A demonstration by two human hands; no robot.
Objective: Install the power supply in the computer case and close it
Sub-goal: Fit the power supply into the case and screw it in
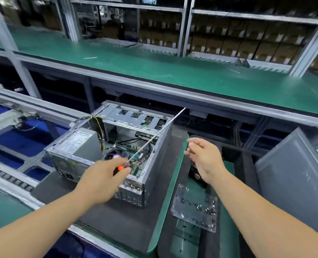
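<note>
While your left hand (pixel 103 178) pinches the orange-collared handle of the long screwdriver (pixel 150 140), thumb and fingers curled round it, the thin steel shaft runs up and away over the open computer case (pixel 150 164), its tip past the far top corner. Your right hand (pixel 203 161) hangs free off to the right of the case, fingers loose and a little spread, holding nothing; it's blurred, so finer detail is lost.

Out from there: the power supply (pixel 76 144) sits in the near-left rear corner of the case, its labelled top face up and its fan grille facing the back panel, with the yellow and black cable bundle (pixel 98 127) trailing toward the drive cage (pixel 135 116). Whether it's screwed down yet, you can't tell from here.

That unit looks like a dense metal box, heavy for its size and rigid, so take it by its flat sides, never by the cables. The case is stamped sheet steel, stiff but probably sharp at the cut edges; steady it on the top rail or the outer wall. Below the shaft the motherboard (pixel 135 157) lies exposed and fragile, so keep that tip high.

To your right, a clear tray (pixel 195 207) of small screws lies on the green mat, and the grey side panel (pixel 296 179) leans upright well apart from the case: broad, thin, likely to flex, best lifted by two opposite edges.
</note>
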